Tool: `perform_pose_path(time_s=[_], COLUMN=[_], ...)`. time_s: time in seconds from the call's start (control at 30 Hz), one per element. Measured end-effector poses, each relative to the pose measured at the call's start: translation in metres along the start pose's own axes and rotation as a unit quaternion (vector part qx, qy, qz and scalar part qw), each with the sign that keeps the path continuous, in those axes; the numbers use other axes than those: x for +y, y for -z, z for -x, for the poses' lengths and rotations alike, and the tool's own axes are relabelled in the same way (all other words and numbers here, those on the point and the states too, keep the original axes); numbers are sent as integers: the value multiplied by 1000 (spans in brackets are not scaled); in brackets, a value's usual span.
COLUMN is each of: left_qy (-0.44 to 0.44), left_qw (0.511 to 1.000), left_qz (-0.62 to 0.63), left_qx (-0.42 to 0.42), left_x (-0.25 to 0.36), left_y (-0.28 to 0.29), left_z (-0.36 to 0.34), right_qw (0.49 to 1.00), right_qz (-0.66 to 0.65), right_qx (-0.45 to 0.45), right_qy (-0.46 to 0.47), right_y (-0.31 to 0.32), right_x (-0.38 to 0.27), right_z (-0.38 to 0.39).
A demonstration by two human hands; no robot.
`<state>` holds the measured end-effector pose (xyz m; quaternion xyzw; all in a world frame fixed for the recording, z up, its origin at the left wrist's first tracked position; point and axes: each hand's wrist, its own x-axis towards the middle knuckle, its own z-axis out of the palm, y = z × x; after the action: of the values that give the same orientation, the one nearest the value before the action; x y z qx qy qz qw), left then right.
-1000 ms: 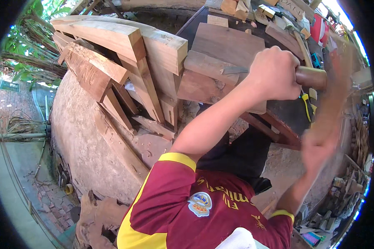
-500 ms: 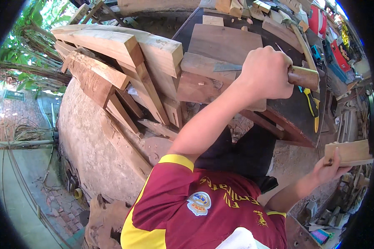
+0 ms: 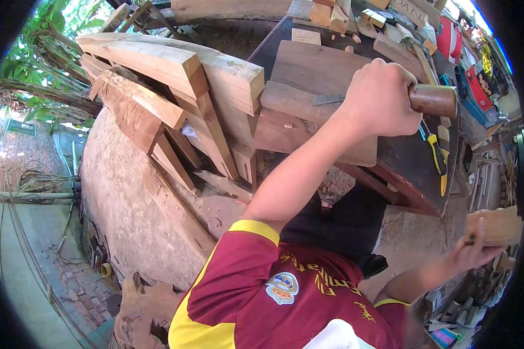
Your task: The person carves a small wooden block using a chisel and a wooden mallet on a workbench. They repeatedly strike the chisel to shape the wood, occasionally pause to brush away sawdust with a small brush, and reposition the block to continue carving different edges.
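My left hand (image 3: pixel 381 102) is closed in a fist round a chisel, whose round wooden handle (image 3: pixel 435 100) sticks out to the right. On the other side of the wrist the flat grey blade (image 3: pixel 328 99) shows against a long brown wooden piece (image 3: pixel 299 103) on the dark workbench. The fist hides the middle of the chisel. At the lower right, my right hand (image 3: pixel 474 254) grips a pale wooden block (image 3: pixel 496 227), held off to the side of the bench; this hand is slightly blurred.
Stacked timber beams (image 3: pixel 215 64) stand left of the bench, close to my left forearm. Yellow-and-black pliers (image 3: pixel 436 157) and a brush (image 3: pixel 444 136) lie on the bench's right side. A hammer (image 3: pixel 419 52) and several wood offcuts (image 3: pixel 337 17) crowd its far end.
My right hand has moved right and slightly down with the wooden block. The left fist, still round the chisel, has shifted a little right, and the whole view has shifted slightly.
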<state>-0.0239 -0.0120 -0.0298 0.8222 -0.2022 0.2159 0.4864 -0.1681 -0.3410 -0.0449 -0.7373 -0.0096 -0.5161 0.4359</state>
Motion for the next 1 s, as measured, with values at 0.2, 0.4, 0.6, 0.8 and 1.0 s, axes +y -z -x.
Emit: perform_pose_path(time_s=[0.2,0.4,0.6,0.8,1.0], left_qy=[0,-16,23,4,19], left_qw=[1000,987,991,998,999], left_qz=[-15,-155,-121,-56,-33], left_qx=[5,-42,-60,-11,13], left_x=[3,-19,-13,0,0], left_y=[-2,-3,2,-1,0], left_z=[-3,16,8,2,-2], right_qw=[841,906,982,937,990], right_qz=[434,147,-130,-279,-98], right_qx=[-79,-391,-84,-121,-77], right_qy=[314,64,-105,-170,-62], right_y=[-23,-105,-75,-58,-47], right_x=[-24,-23,0,3,-10], right_z=[-44,2,11,37,13])
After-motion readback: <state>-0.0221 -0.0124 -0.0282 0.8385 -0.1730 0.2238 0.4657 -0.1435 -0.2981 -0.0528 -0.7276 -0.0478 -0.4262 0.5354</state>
